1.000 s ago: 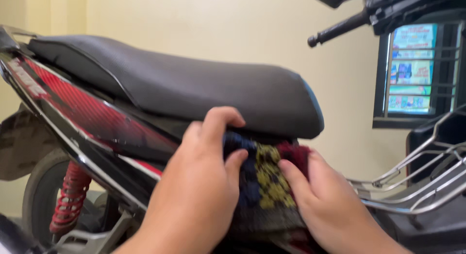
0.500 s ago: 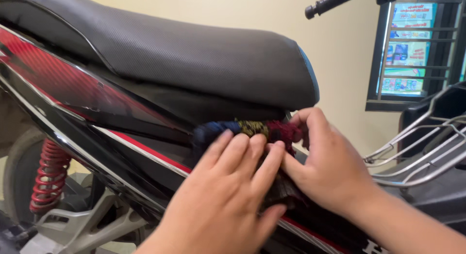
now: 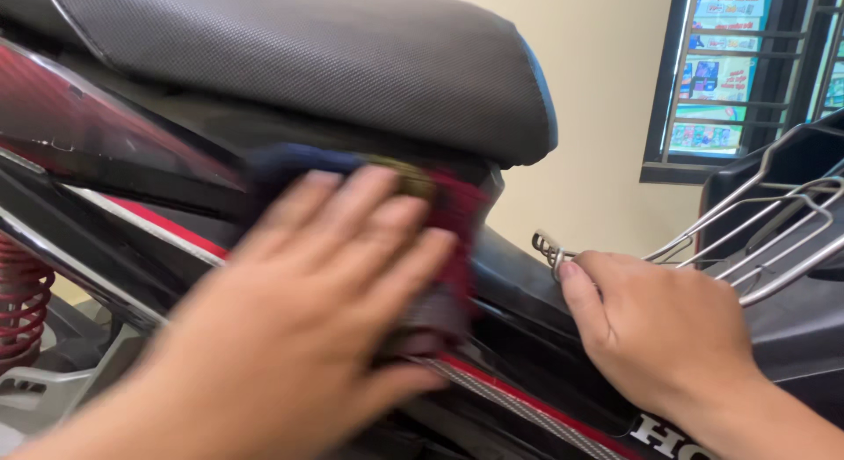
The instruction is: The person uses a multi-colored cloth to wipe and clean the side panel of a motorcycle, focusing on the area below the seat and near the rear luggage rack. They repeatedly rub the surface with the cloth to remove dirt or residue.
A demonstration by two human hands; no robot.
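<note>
A black and red motorbike fills the view, with its black textured seat [image 3: 352,65] across the top. My left hand [image 3: 308,311], blurred, lies flat with fingers spread on a dark blue, yellow and red cloth [image 3: 440,205], pressing it against the side panel [image 3: 105,152] under the seat. My right hand [image 3: 659,328] rests on the black body panel to the right, its thumb touching a small metal hook [image 3: 547,249] at the end of a chrome wire rack [image 3: 765,240].
A red coil shock absorber [image 3: 22,302] shows at the lower left beside the rear frame. Behind the bike is a cream wall [image 3: 598,100] and a barred window [image 3: 747,73] with colourful posters at the upper right.
The view has come closer to the bike. My right hand has left the cloth and moved right to the metal hook. My left hand alone now presses the cloth and is blurred.
</note>
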